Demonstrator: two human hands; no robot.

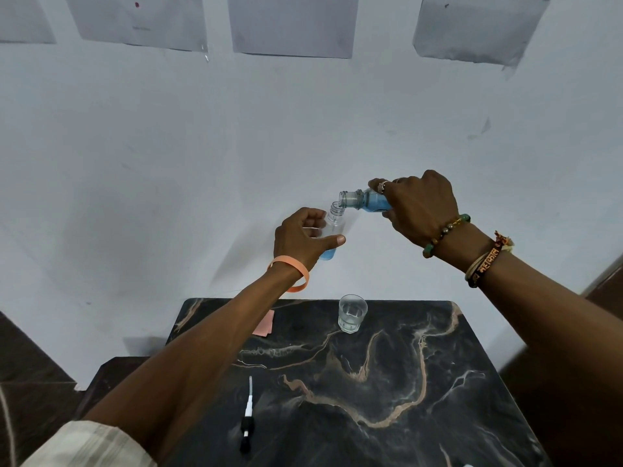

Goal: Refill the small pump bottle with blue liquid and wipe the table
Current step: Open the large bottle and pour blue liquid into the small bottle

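My left hand (300,239) grips the small clear bottle (333,227) high above the table, its open neck tilted up to the right; a little blue liquid shows at its bottom. My right hand (418,208) holds a larger bottle of blue liquid (365,200) tipped on its side, its open mouth touching the small bottle's neck. The black pump head with its white tube (247,419) lies on the dark marble table (421,382) near the front left.
A clear drinking glass (352,313) with some water stands at the table's back edge. A pink cloth or paper (266,325) lies at the back left, partly under my left forearm. A pale wall with taped papers is right behind.
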